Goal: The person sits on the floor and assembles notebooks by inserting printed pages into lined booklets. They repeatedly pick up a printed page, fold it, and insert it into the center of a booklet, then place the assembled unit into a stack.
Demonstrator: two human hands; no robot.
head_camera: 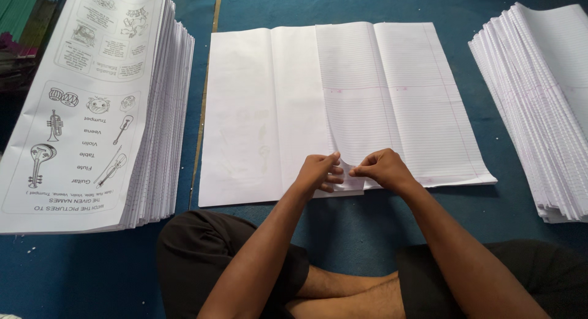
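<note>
A wide sheaf of white paper (392,105) lies spread on the blue floor in front of me, blank on its left part and ruled on its right. My left hand (320,172) and my right hand (381,168) meet at its near edge in the middle. Both pinch the lower edge of the ruled sheets where they overlap the blank sheet (245,117), and the paper bulges up slightly between my fingers. My crossed legs in dark shorts sit just below.
A tall stack of printed sheets with instrument drawings (86,111) stands at the left. Another stack of ruled sheets (545,105) lies at the right. The blue floor mat (343,221) has a thin seam line between the left stack and the sheaf.
</note>
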